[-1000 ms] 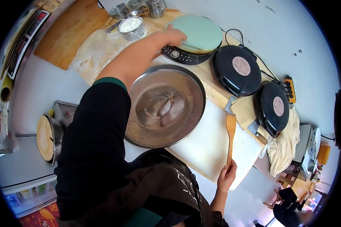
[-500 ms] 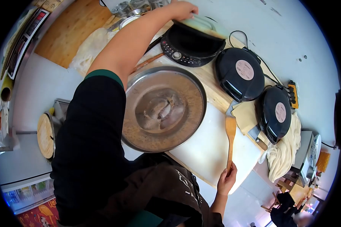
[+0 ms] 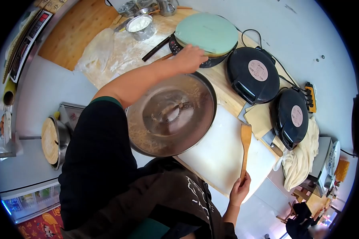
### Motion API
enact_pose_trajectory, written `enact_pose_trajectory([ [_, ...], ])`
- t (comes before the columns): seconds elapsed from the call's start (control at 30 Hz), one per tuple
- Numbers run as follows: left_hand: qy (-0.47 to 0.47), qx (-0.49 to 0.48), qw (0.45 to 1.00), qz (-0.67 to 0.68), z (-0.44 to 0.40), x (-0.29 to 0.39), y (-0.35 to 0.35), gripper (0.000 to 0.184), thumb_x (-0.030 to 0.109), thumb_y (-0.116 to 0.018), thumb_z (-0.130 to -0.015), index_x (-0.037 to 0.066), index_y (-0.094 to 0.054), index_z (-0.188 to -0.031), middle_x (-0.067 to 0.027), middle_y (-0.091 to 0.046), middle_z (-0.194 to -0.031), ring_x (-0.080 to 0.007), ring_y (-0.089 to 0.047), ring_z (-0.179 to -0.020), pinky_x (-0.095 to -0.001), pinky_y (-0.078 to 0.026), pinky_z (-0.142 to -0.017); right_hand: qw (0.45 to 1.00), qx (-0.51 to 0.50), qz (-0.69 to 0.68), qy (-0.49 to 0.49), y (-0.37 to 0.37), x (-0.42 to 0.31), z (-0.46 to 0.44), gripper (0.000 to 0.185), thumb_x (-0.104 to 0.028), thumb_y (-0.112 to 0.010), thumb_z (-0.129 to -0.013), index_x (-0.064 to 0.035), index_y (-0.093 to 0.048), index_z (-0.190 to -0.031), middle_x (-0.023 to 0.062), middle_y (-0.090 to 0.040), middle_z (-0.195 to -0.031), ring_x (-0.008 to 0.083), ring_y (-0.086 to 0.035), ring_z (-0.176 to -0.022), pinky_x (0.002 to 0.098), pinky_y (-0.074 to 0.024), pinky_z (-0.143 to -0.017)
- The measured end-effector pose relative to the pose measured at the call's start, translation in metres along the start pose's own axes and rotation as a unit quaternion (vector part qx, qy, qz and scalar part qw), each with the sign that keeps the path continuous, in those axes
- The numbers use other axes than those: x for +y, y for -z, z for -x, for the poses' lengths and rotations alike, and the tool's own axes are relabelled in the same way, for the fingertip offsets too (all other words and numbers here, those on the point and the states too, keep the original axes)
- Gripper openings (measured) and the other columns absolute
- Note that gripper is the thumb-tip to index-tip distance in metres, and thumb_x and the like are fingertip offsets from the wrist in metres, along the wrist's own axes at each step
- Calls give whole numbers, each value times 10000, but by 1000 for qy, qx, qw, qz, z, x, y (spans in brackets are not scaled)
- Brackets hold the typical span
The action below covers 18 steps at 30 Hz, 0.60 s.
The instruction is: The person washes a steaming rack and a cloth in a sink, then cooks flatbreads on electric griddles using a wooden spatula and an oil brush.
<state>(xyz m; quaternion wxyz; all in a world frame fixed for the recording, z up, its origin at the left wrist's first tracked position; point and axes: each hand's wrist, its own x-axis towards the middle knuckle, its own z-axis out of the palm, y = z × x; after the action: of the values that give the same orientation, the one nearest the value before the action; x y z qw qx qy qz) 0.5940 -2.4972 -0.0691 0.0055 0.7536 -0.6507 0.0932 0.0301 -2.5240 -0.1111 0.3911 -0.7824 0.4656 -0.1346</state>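
My left hand (image 3: 192,58) is at the front edge of the pale green lid (image 3: 206,34) of a round electric griddle, fingers curled at the rim where its handle would be. The lid lies down over the black base (image 3: 214,61), and my hand covers part of the control panel. My right hand (image 3: 239,190) grips the handle of a wooden spatula (image 3: 245,145), its flat blade pointing away from me over a white board (image 3: 211,153). Between my arms sits a wide round metal lid or pan (image 3: 171,137) with a raised centre.
Two closed black griddles (image 3: 253,75) (image 3: 290,118) stand to the right, cables running to an orange power strip (image 3: 310,97). A knife (image 3: 276,149), brown paper (image 3: 258,119) and a cream cloth (image 3: 301,159) lie nearby. A metal pot of flour (image 3: 140,27) stands at the back left.
My left hand has brought the green lid down from raised to lying over the griddle, moving towards me. My right hand still holds the spatula in nearly the same place.
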Motion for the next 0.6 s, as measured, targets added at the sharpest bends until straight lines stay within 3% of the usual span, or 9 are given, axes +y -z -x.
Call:
enact_pose_trajectory([
  [0.07,26,-13,999,-19,-3,12,-15,327,134,-527,-868,155,-669,-1162,-65,-608,-1013,-258,-545,-1043,-424,-378,-898,1000,-3,6,2,1,4,-2,376,-23,-473,-948,62,-425,-1312,162,-559,-1207,205,-567,-1072,308,-443,-958],
  [0.1,59,-63,996,-8,-6,18,-12,367,158,-492,-891,169,-645,-1224,-69,-601,-1067,-248,-527,-1087,-422,-360,-916,1000,-1,5,1,2,5,-2,375,-22,-471,-947,62,-426,-1310,165,-559,-1210,208,-568,-1072,310,-444,-958],
  [0.3,109,-81,991,17,-11,32,-12,354,175,-445,-918,164,-634,-1216,-62,-606,-1106,-244,-513,-1125,-433,-332,-937,1000,14,7,2,9,12,4,371,-22,-472,-942,63,-432,-1301,178,-560,-1216,226,-575,-1074,319,-447,-959],
  [0.4,103,-58,993,-3,-12,29,-22,403,177,-522,-852,192,-624,-1241,-54,-618,-1074,-249,-549,-1079,-482,-393,-873,1000,18,10,7,8,17,9,371,-28,-477,-940,62,-435,-1297,177,-564,-1206,229,-579,-1069,320,-449,-956],
  [0.5,104,-44,994,-2,-17,29,-30,376,178,-520,-856,175,-635,-1214,-57,-617,-1089,-244,-555,-1070,-481,-392,-876,1000,16,10,7,7,19,12,368,-28,-477,-937,60,-441,-1292,170,-570,-1191,223,-580,-1059,319,-451,-950],
  [0.6,122,-80,989,-3,-22,33,-24,295,177,-464,-900,114,-688,-1082,-49,-609,-1127,-248,-503,-1139,-452,-332,-944,1000,14,-3,16,7,18,13,365,-22,-474,-933,55,-449,-1289,163,-575,-1174,214,-578,-1054,318,-451,-947],
])
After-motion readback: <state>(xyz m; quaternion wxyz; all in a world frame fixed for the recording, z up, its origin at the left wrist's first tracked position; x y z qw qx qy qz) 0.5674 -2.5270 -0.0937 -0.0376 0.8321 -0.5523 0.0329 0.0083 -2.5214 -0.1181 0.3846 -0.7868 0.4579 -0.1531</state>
